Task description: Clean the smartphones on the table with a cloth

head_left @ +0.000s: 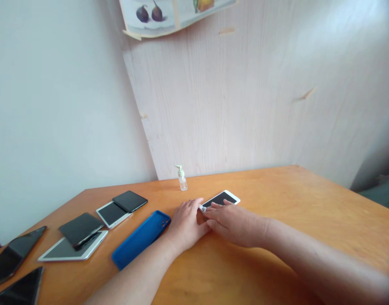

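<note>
A white phone with a dark screen lies flat on the wooden table, partly covered by both hands. My left hand is at its left end, fingertips against the edge and thumb pointing right, holding it there. My right hand rests over the near side, its fingers stretched out flat across the screen. By its fingertips a small crumpled whitish thing shows; its kind is unclear. Left of my left hand lies an empty blue phone case, open side up.
A small clear pump bottle stands near the back wall. To the left lie a black device overlapping a white one, and a black device on a white tablet. Two dark devices lie at the far left.
</note>
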The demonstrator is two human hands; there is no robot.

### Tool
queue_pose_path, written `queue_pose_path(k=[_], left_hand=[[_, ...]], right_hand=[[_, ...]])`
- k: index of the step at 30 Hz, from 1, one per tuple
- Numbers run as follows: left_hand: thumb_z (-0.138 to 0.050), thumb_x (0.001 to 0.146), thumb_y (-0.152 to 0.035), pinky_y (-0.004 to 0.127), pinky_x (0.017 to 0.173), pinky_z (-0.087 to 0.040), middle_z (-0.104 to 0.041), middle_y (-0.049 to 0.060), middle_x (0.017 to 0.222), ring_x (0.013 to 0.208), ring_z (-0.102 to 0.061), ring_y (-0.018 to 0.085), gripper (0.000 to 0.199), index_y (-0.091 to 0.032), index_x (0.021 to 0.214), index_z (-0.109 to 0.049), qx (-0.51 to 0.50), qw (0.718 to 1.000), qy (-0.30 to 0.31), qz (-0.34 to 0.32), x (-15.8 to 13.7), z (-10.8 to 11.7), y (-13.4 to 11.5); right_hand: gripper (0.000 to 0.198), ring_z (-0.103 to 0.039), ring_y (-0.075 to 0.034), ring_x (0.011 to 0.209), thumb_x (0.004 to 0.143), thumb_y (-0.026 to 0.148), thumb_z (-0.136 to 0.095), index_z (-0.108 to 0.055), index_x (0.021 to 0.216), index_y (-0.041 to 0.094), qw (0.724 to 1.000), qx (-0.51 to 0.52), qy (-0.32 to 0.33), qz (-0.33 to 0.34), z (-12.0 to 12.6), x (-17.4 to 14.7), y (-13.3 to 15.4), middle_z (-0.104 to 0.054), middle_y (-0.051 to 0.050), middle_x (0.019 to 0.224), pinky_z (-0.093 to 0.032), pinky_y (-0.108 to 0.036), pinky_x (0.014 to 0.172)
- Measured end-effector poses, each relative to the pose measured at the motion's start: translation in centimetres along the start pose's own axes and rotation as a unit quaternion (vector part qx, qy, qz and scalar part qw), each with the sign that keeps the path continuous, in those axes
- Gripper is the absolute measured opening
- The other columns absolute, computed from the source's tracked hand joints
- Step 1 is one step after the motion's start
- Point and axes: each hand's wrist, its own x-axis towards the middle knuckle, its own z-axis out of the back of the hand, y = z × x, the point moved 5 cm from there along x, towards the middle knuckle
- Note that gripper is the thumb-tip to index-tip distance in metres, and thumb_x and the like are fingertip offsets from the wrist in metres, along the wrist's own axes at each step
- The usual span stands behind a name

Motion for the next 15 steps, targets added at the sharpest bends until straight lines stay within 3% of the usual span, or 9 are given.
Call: queue_pose_path(k=[4,10,15], left_hand=[[-0.068,0.074,-0.027,0.041,0.099,-0.044,-0.063,0.009,0.127,0.116,-0.057,0.028,0.059,-0.022,0.13,-0.049,-0.004,1.0,-0.008,-0.011,0.0,0.0,0.0],[-0.069,0.077,-0.046,0.044,0.099,-0.044,-0.063,0.011,0.125,0.117,-0.056,0.031,0.061,-0.021,0.129,-0.049,-0.005,1.0,-0.013,-0.014,-0.2,0.1,-0.3],[-0.065,0.08,-0.039,0.042,0.096,-0.046,-0.065,0.009,0.121,0.112,-0.06,0.028,0.05,-0.022,0.126,-0.053,-0.006,1.0,-0.015,-0.01,-0.2,0.3,-0.6]], right_hand=[[0.044,-0.036,-0.037,0.14,0.102,0.033,-0.031,-0.051,0.138,0.019,0.999,0.009,-0.033,-0.039,-1.2,0.8,-0.5,-0.051,-0.015,0.145,-0.025,-0.067,0.109],[0.04,-0.058,-0.03,0.119,0.102,0.031,-0.031,-0.065,0.119,0.02,1.0,0.003,0.024,-0.008,-0.5,-0.1,-0.5,-0.066,-0.014,0.126,-0.031,-0.054,0.11],[0.046,-0.046,-0.028,0.135,0.104,0.037,-0.025,-0.056,0.133,0.022,0.998,0.027,-0.028,-0.039,-0.7,0.4,-1.3,-0.056,-0.013,0.141,-0.022,-0.057,0.115]])
